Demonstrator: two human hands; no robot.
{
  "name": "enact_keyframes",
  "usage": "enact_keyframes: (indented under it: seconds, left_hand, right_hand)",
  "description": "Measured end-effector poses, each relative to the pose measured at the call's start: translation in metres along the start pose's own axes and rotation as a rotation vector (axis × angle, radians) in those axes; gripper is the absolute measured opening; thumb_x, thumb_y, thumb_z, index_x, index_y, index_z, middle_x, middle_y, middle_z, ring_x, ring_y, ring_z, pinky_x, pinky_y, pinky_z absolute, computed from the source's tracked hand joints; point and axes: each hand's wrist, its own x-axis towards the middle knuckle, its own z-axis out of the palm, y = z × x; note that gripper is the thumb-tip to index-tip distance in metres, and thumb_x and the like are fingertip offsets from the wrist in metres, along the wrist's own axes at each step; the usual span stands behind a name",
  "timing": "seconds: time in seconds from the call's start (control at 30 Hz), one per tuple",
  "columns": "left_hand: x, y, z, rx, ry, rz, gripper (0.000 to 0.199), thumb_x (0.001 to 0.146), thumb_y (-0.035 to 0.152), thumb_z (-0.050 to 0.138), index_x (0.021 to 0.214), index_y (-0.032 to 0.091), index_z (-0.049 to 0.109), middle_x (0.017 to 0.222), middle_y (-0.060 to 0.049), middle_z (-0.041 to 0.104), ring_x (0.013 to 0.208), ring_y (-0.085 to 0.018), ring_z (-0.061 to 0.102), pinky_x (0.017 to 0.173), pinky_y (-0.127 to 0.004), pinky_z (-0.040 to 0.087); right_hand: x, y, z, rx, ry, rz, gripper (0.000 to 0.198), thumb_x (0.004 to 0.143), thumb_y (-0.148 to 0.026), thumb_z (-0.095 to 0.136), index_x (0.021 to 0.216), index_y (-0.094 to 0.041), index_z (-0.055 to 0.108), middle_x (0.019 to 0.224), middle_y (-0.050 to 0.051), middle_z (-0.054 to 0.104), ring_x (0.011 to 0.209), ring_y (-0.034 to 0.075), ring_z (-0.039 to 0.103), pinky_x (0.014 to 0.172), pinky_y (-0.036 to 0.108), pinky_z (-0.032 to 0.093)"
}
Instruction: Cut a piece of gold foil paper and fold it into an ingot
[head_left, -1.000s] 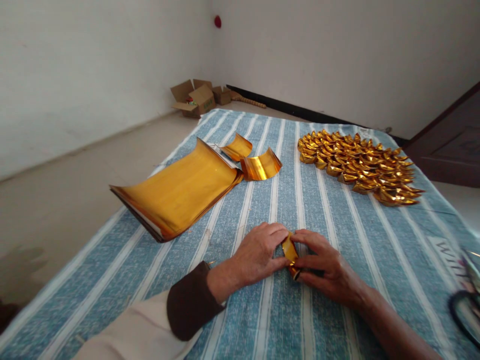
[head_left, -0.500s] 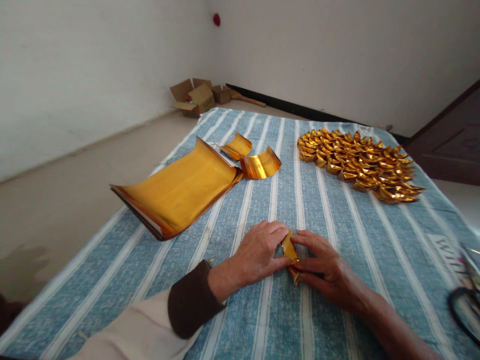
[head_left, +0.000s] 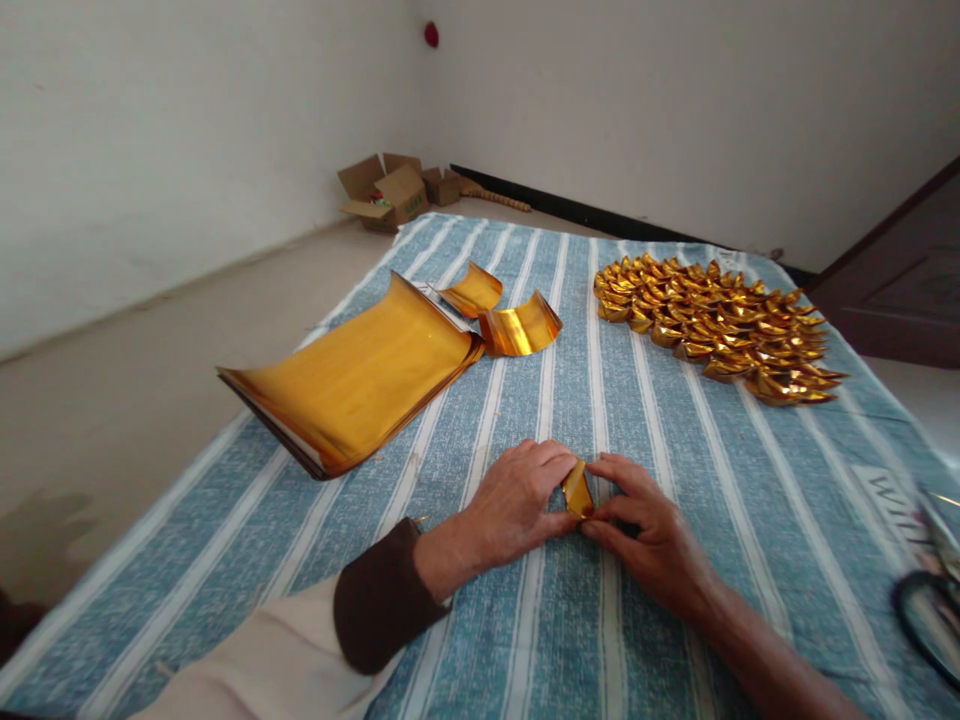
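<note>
Closest in, a dark cuff is showing nearer than the strip and to its left, while scissors are lying well off to the strip's right, partly cut off from view. Now the hands: the left hand is gripping the gold strip from its left side, fingertips at the far end and thumb at the near one, and the right hand is pinching that near end, its forefinger reaching up just beside the far end. The strip is sitting low over the striped cloth, looking partly folded and, by my judgement, mid-shaping; its underside is staying hidden. Beyond it and to the left, a stack of gold sheets is lying unfolded, so plenty of material is remaining. Past the strip, slightly left, two loose pieces are bowing upward beside the stack, apparently not yet folded. Farther off, right of the strip, a big heap of pointed gold shapes is gleaming, and those are looking finished. Deepest of all, well beyond the strip, an open box is standing.
</note>
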Motion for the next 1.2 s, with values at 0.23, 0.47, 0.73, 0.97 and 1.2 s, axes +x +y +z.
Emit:
enact_keyframes:
  seconds: [0.23,0.47,0.73,0.97,1.2]
  left_hand:
    - [0.001,-0.002,-0.003,-0.039,-0.022,0.03,0.035,0.087,0.042,0.061,0.113,0.019,0.054,0.112,-0.008,0.061,0.104,-0.026,0.056,0.09,-0.042,0.045]
    - [0.001,-0.002,-0.005,-0.058,-0.042,0.042,0.039,0.082,0.033,0.068,0.114,0.017,0.053,0.117,-0.01,0.06,0.107,-0.027,0.055,0.095,-0.042,0.044]
    - [0.0,-0.002,-0.007,-0.062,-0.06,0.046,0.039,0.079,0.03,0.067,0.113,0.017,0.053,0.117,-0.01,0.06,0.109,-0.027,0.054,0.097,-0.044,0.042]
    - [0.001,0.0,-0.01,-0.067,-0.068,0.055,0.036,0.076,0.019,0.06,0.111,0.018,0.053,0.116,-0.01,0.061,0.109,-0.027,0.055,0.096,-0.043,0.042]
    - [0.001,0.0,-0.01,-0.083,-0.043,0.048,0.025,0.088,0.033,0.058,0.109,0.019,0.055,0.114,-0.009,0.062,0.108,-0.026,0.055,0.095,-0.043,0.043]
  right_hand:
    - [0.001,-0.004,0.004,-0.092,0.047,-0.003,0.014,0.084,-0.027,0.064,0.074,-0.025,0.073,0.124,0.008,0.064,0.127,0.033,0.047,0.103,0.06,0.037]
    - [0.004,-0.005,0.006,-0.148,0.067,0.019,0.014,0.081,-0.026,0.068,0.067,-0.023,0.071,0.124,0.009,0.064,0.127,0.034,0.047,0.103,0.059,0.037]
    - [0.006,-0.007,0.006,-0.194,0.077,0.023,0.018,0.08,-0.026,0.069,0.063,-0.022,0.068,0.123,0.01,0.065,0.126,0.035,0.049,0.102,0.059,0.036]
    - [0.008,-0.008,0.007,-0.211,0.061,0.023,0.019,0.083,-0.027,0.066,0.066,-0.021,0.069,0.123,0.011,0.065,0.126,0.035,0.049,0.102,0.059,0.036]
    - [0.009,-0.01,0.008,-0.226,0.063,0.022,0.024,0.086,-0.031,0.064,0.064,-0.021,0.067,0.123,0.011,0.064,0.125,0.034,0.049,0.103,0.058,0.037]
